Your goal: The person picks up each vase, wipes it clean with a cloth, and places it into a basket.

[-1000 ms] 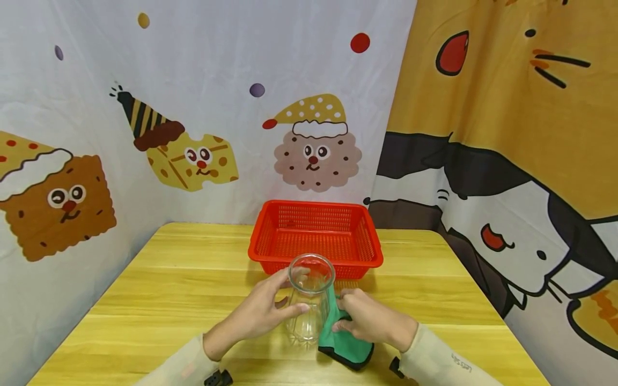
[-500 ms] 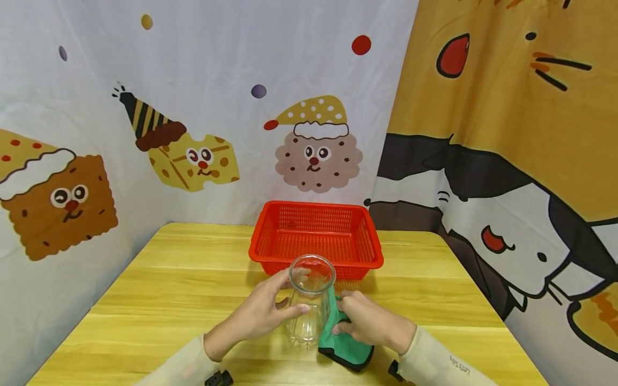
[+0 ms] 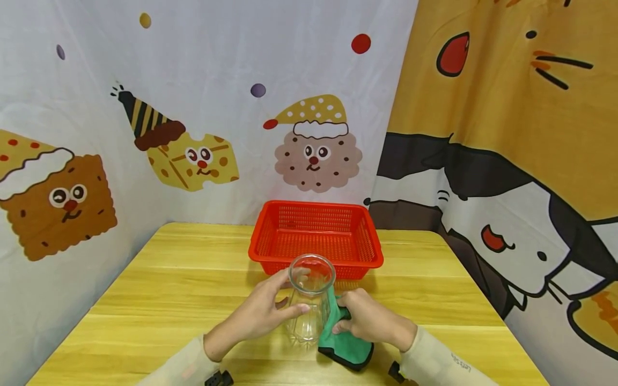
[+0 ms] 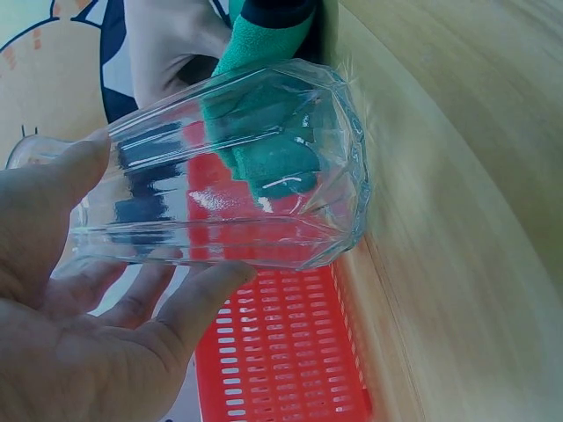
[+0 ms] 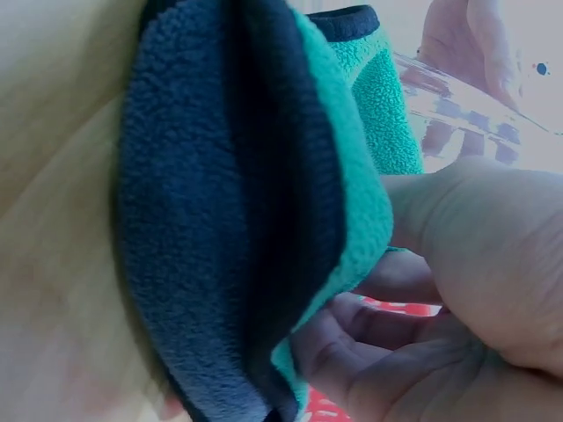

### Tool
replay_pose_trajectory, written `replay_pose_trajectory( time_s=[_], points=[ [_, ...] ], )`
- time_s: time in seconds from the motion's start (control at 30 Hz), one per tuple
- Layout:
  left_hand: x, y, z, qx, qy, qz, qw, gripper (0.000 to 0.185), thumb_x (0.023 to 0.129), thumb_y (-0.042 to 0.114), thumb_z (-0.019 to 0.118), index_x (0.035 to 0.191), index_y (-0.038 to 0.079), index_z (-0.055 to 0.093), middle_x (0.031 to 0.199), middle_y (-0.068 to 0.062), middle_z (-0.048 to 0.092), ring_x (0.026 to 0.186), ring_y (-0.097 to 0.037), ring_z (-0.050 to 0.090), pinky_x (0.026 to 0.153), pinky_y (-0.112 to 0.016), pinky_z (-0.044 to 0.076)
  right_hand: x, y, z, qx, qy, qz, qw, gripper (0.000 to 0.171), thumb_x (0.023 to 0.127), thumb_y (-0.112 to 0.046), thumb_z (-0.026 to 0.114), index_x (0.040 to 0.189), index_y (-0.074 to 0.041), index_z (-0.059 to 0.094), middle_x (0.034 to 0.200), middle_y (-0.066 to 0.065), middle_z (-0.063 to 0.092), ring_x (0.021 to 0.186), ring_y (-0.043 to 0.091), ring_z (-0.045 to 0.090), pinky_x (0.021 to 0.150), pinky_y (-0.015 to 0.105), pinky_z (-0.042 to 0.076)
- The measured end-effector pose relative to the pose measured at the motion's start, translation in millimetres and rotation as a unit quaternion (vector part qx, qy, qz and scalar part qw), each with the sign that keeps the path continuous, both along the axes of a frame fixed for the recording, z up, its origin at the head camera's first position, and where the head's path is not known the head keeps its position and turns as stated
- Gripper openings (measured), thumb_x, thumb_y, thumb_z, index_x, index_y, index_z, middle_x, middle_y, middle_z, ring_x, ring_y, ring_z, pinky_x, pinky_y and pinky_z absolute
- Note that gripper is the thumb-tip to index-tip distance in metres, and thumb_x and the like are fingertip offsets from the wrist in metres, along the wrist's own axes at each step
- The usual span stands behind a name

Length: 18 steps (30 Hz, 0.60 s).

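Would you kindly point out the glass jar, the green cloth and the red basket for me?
glass jar point(image 3: 309, 316), head view, on its clear faceted side wall.
green cloth point(image 3: 345, 351), head view, on the fold below the fingers.
red basket point(image 3: 316, 262), head view, on its near rim.

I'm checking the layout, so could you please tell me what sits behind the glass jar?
Behind the jar stands a red basket on the table; what shows of its inside looks empty. The jar's rim covers the basket's front wall, so nothing can be told there.
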State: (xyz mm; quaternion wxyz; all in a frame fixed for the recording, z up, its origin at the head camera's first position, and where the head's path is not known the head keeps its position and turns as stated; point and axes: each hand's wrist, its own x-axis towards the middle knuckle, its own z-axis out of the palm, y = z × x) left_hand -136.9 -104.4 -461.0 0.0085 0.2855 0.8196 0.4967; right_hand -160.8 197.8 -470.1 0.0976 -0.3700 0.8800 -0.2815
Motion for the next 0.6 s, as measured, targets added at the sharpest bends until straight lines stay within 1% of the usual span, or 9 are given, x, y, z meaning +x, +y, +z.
replay_pose_trajectory(
  time_s=[0.17, 0.23, 0.37, 0.47, 0.53, 0.57, 0.6],
  points=[
    [0.2, -0.2, 0.5, 0.002, -0.001, -0.002, 1.0000, 0.065, 0.108, 0.035, 0.088, 0.165, 0.019, 0.060, 0.160, -0.011, 0.072, 0.151, -0.049, 0.067, 0.110, -0.061, 0.070, -2.6, 2.8, -4.9, -0.022, -0.022, -0.018, 0.999, 0.013, 0.099, -0.021, 0.095, 0.105, -0.020, 0.084, 0.093, -0.014, 0.081, 0.084, -0.008, 0.068, 0.072, 0.016, 0.061],
    [0.2, 0.0, 0.7, 0.001, -0.002, -0.002, 1.0000, 0.065, 0.108, 0.034, 0.088, 0.164, 0.019, 0.060, 0.159, -0.011, 0.072, 0.151, -0.049, 0.067, 0.110, -0.061, 0.070, -3.0, 3.9, -6.6, -0.030, -0.025, -0.025, 0.999, 0.013, 0.099, -0.023, 0.095, 0.104, -0.022, 0.083, 0.089, -0.015, 0.077, 0.081, -0.008, 0.065, 0.070, 0.016, 0.059],
    [0.4, 0.1, 0.7, 0.002, -0.006, -0.001, 1.0000, 0.065, 0.108, 0.035, 0.088, 0.164, 0.019, 0.060, 0.159, -0.011, 0.073, 0.151, -0.049, 0.067, 0.110, -0.062, 0.070, -3.1, 5.8, -8.6, -0.043, -0.019, -0.030, 0.998, 0.017, 0.099, -0.027, 0.096, 0.097, -0.023, 0.079, 0.079, -0.018, 0.061, 0.075, -0.007, 0.056, 0.064, 0.014, 0.049],
    [0.5, -0.3, 0.4, 0.003, -0.009, -0.001, 1.0000, 0.065, 0.108, 0.035, 0.088, 0.165, 0.019, 0.060, 0.159, -0.012, 0.073, 0.151, -0.050, 0.067, 0.110, -0.062, 0.070, -2.8, 6.8, -9.6, -0.051, -0.012, -0.033, 0.998, 0.023, 0.099, -0.028, 0.096, 0.091, -0.023, 0.074, 0.076, -0.018, 0.050, 0.071, -0.006, 0.049, 0.062, 0.013, 0.041],
    [0.4, -0.7, 0.3, 0.003, -0.010, -0.001, 0.9999, 0.065, 0.108, 0.035, 0.087, 0.165, 0.020, 0.059, 0.159, -0.011, 0.073, 0.151, -0.050, 0.067, 0.110, -0.062, 0.069, -2.5, 6.9, -9.5, -0.062, -0.011, -0.035, 0.997, 0.022, 0.099, -0.028, 0.095, 0.093, -0.023, 0.075, 0.076, -0.018, 0.049, 0.071, -0.005, 0.048, 0.062, 0.013, 0.039],
    [0.3, -0.9, 0.3, 0.003, -0.009, -0.001, 1.0000, 0.065, 0.108, 0.035, 0.087, 0.165, 0.020, 0.059, 0.158, -0.011, 0.073, 0.151, -0.050, 0.067, 0.110, -0.062, 0.070, -2.4, 6.7, -9.1, -0.067, -0.010, -0.038, 0.997, 0.020, 0.099, -0.028, 0.095, 0.095, -0.023, 0.076, 0.077, -0.017, 0.050, 0.071, -0.005, 0.048, 0.062, 0.014, 0.039],
    [0.2, -1.0, 0.4, 0.003, -0.009, -0.001, 1.0000, 0.065, 0.108, 0.035, 0.087, 0.165, 0.020, 0.059, 0.158, -0.011, 0.073, 0.150, -0.050, 0.067, 0.111, -0.061, 0.070, -2.2, 6.6, -8.5, -0.074, -0.009, -0.040, 0.996, 0.017, 0.099, -0.028, 0.095, 0.099, -0.022, 0.079, 0.078, -0.017, 0.054, 0.072, -0.005, 0.050, 0.062, 0.014, 0.041]
  ],
)
